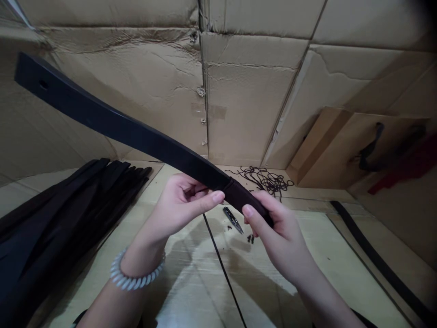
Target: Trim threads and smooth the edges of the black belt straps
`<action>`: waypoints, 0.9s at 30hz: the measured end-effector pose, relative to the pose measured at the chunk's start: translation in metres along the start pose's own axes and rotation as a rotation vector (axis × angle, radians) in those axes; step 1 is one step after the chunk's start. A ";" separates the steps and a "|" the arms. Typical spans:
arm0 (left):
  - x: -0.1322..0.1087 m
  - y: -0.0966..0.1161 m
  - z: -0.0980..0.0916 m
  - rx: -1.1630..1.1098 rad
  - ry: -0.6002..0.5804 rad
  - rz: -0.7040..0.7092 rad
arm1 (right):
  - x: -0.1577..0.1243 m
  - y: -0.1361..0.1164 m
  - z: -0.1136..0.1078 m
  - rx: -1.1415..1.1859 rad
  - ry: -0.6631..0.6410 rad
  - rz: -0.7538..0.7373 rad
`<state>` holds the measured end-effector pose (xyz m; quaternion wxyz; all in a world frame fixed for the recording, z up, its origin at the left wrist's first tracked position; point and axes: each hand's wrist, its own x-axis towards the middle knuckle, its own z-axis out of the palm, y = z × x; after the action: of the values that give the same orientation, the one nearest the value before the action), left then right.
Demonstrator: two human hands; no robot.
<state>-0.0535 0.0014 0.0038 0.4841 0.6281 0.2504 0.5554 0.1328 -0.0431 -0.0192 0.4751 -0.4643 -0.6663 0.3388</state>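
Both my hands hold one long black belt strap (112,123) that rises from the middle of the view up to the far left, where a small hole shows near its end. My left hand (179,205) pinches the strap with thumb and fingers closed. My right hand (273,228) grips the strap's near end, where a narrow loop (239,193) wraps round it. A white coiled band (131,275) is on my left wrist. A thin black thread (221,269) hangs down from near my left hand.
A pile of black straps (64,218) lies on the left of the cardboard-covered surface. Small thread snips (233,219) and a tangle of dark threads (264,178) lie beyond my hands. Another black strap (375,259) runs along the right. Cardboard walls (246,105) close in the back.
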 end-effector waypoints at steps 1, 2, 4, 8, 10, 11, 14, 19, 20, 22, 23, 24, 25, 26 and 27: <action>0.000 0.000 0.000 0.005 0.004 -0.006 | 0.000 0.000 0.000 -0.009 0.007 -0.014; 0.000 -0.001 0.000 0.006 0.008 -0.015 | 0.001 -0.001 0.000 -0.018 0.016 -0.028; 0.000 -0.004 0.000 -0.008 0.023 -0.029 | 0.001 -0.001 0.001 -0.040 0.045 -0.057; 0.001 -0.009 -0.001 -0.026 0.075 -0.020 | 0.002 -0.001 0.002 -0.106 0.077 -0.123; 0.001 -0.010 0.000 -0.063 0.092 -0.028 | 0.001 0.000 0.002 -0.144 0.082 -0.150; 0.000 -0.010 0.000 -0.087 0.094 -0.039 | 0.000 0.000 0.002 -0.165 0.088 -0.161; 0.000 -0.009 0.002 -0.125 0.065 -0.061 | -0.002 0.000 0.002 -0.235 0.125 -0.186; -0.001 -0.009 0.005 -0.114 0.058 -0.074 | -0.003 -0.001 0.003 -0.362 0.189 -0.234; -0.001 -0.009 0.005 -0.107 0.063 -0.071 | -0.002 -0.001 0.003 -0.376 0.197 -0.246; -0.001 -0.008 0.007 -0.088 0.077 -0.052 | -0.002 -0.001 0.003 -0.404 0.210 -0.274; -0.001 -0.007 0.008 -0.073 0.089 -0.044 | -0.002 0.000 0.003 -0.422 0.219 -0.289; -0.001 -0.006 0.008 -0.053 0.101 -0.039 | -0.002 0.000 0.003 -0.438 0.226 -0.301; 0.000 -0.005 0.009 -0.029 0.110 -0.038 | -0.002 0.000 0.003 -0.449 0.235 -0.314; 0.000 -0.004 0.010 -0.001 0.114 -0.040 | -0.003 0.000 0.003 -0.450 0.239 -0.321; 0.001 -0.003 0.009 0.026 0.113 -0.037 | -0.003 0.000 0.003 -0.439 0.237 -0.320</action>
<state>-0.0438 0.0002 0.0021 0.4712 0.5971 0.2962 0.5776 0.1307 -0.0460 -0.0211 0.4850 -0.4813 -0.7284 0.0508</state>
